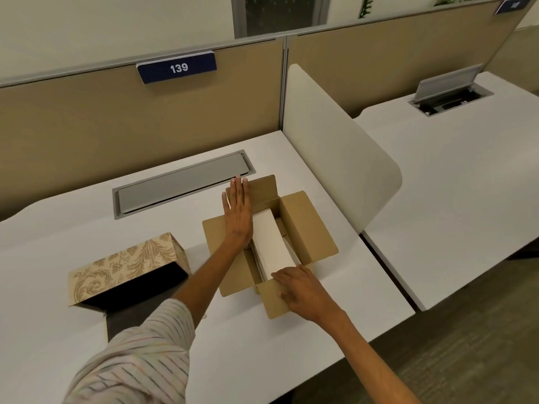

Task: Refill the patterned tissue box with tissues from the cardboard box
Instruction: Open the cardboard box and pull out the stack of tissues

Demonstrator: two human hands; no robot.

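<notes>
Extraction step: left hand (237,212) lies flat and unclenched on the cardboard box (306,225) flap, right hand (300,290) touches the tissue stack (272,243) inside without clasping; next, lift toward the patterned tissue box (122,265) left of it

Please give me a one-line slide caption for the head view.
Left hand and right hand reach for the tissue stack in the open cardboard box; the patterned tissue box waits alongside.
</notes>
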